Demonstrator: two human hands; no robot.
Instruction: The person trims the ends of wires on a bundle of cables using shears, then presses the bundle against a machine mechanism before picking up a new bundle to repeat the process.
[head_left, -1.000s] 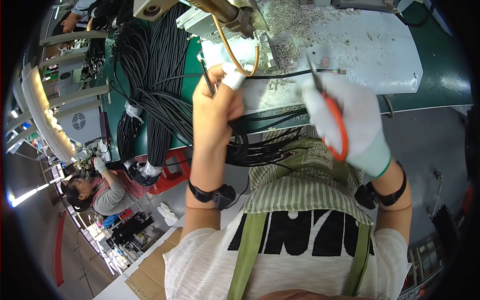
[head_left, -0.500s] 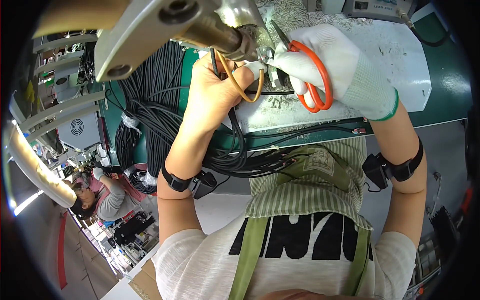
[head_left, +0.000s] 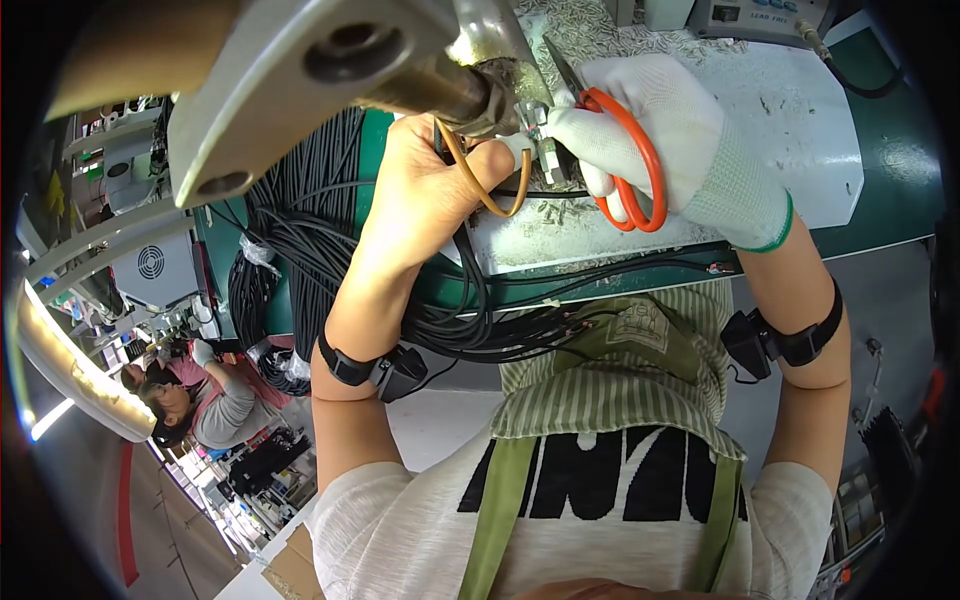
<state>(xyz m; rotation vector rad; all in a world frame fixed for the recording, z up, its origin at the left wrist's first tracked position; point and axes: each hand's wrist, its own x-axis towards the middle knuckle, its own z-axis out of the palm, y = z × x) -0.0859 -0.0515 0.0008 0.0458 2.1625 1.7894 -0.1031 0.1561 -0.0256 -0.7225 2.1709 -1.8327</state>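
My bare left hand [head_left: 425,185] is closed, thumb and fingers pinched by a small metal connector piece [head_left: 546,150]; a white cover sits on its thumb tip. A black cable [head_left: 560,194] runs behind the pinch. Over this hand curves a tan loop-shaped strip [head_left: 522,185], whose kind I cannot make out. My right hand [head_left: 665,130], in a white knit glove, is closed around red-handled scissors [head_left: 645,155], blades pointing up and away. Its thumb and fingertips meet at the connector piece, close to the left thumb. The lamp arm hides part of the left fingers.
A metal lamp arm [head_left: 290,90] crosses the upper left, close above the left hand. Black cables [head_left: 310,215] lie bundled on the green bench [head_left: 890,165]. Small clippings [head_left: 640,25] litter the white sheet [head_left: 800,130]. A grey control box [head_left: 765,15] stands behind. Another person [head_left: 215,400] sits far left.
The lamp arm appears slightly lower and farther left in view. Both hands keep nearly the same place and grip, and the metal piece between them shows a little more clearly.
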